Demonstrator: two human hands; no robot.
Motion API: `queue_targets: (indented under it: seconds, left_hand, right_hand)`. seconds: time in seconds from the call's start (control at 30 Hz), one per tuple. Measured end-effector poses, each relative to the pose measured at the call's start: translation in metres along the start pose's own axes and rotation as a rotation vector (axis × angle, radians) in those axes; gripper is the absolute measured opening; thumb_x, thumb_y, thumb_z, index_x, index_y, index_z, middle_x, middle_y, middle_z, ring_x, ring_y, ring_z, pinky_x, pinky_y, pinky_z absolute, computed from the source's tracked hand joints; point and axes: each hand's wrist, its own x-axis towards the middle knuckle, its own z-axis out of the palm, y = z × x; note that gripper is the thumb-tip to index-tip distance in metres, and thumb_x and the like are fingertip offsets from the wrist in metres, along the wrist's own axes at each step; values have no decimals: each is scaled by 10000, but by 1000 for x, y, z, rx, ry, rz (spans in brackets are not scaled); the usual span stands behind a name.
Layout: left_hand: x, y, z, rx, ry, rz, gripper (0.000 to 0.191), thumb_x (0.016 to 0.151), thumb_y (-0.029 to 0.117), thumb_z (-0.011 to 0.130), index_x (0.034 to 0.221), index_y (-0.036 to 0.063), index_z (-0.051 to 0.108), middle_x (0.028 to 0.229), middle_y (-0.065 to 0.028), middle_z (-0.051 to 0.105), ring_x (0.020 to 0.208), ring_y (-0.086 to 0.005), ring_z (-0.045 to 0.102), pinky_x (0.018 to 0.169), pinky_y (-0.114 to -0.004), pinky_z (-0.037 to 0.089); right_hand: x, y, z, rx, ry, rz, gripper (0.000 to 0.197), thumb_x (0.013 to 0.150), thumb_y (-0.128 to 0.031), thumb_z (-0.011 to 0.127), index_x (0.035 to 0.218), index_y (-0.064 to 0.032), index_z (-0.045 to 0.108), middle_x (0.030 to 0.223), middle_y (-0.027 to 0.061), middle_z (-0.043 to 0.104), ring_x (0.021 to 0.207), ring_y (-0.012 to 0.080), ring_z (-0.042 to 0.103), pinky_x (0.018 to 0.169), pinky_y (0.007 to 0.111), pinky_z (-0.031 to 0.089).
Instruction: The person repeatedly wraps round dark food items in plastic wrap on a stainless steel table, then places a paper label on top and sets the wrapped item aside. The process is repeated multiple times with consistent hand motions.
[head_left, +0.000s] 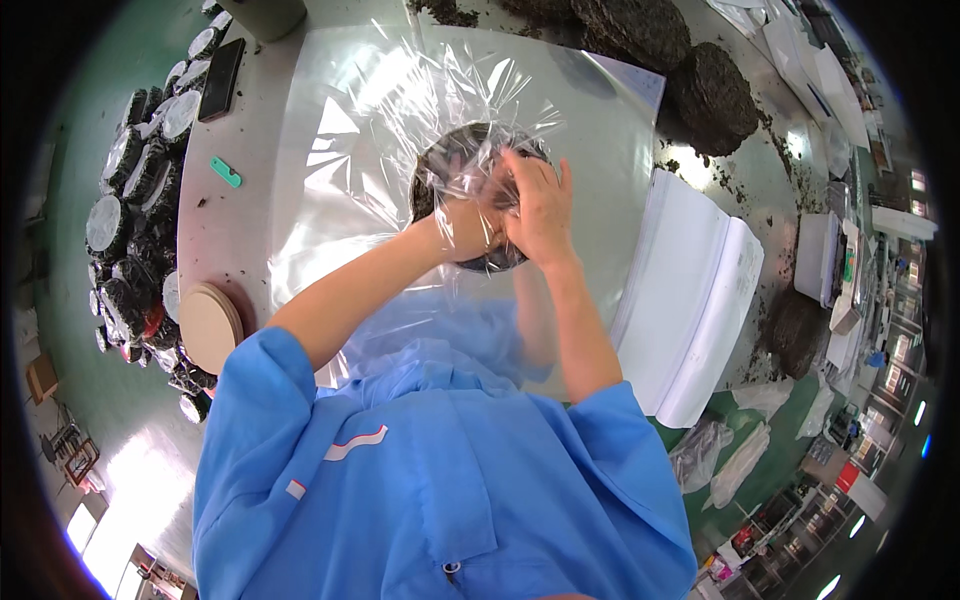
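Note:
Before me on the table is a round, dark, crumbly cake (424, 196), partly covered by crinkled clear plastic film (442, 97). The film spreads beyond the cake and reflects the light. My left hand (471, 225) lies low on the cake, partly beneath the film; its fingers are mostly hidden. My right hand (541, 210) rests at the cake's right side with its fingers curved over the film, their tips touching it near the other hand. Whether either hand pinches the film is not clear.
A phone (222, 79), a small green cutter (226, 172) and stacked beige discs (211, 328) lie on the left. Many film-wrapped round bundles (120, 161) are heaped beyond that edge. On the right are folded white sheets (679, 285), dark cakes (712, 97) and scattered crumbs.

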Motion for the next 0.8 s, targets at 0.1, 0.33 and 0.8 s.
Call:
queue_targets:
  seconds: [0.1, 0.33, 0.8]
  left_hand:
    - [-11, 11, -36, 81, -202, -109, 406, 903, 346, 533, 1230, 117, 607, 1379, -202, 459, 1355, -373, 321, 1140, -568, 175]
    - [-53, 3, -52, 319, -177, -168, 363, 903, 270, 534, 1150, 21, 626, 1199, -191, 603, 1260, -326, 472, 1153, -471, 234]
    - [-200, 47, 25, -106, -38, -434, 1337, 522, 622, 798, 1434, -145, 192, 1496, -356, 164, 1406, -530, 89, 1137, -605, 98]
  right_hand:
    - [1, 6, 3, -114, -104, 29, 614, 655, 11, 674, 1238, -146, 562, 1186, 9, 576, 1179, 223, 489, 1067, 556, 287]
    - [2, -3, 13, -466, -242, -9, 173, 766, -155, 678, 937, -136, 691, 1199, 30, 496, 1205, 220, 414, 982, 559, 345]
    - [-66, -55, 7, -398, -211, 183, 248, 620, -74, 742, 859, -78, 678, 1148, 78, 506, 1169, 274, 432, 934, 594, 357]
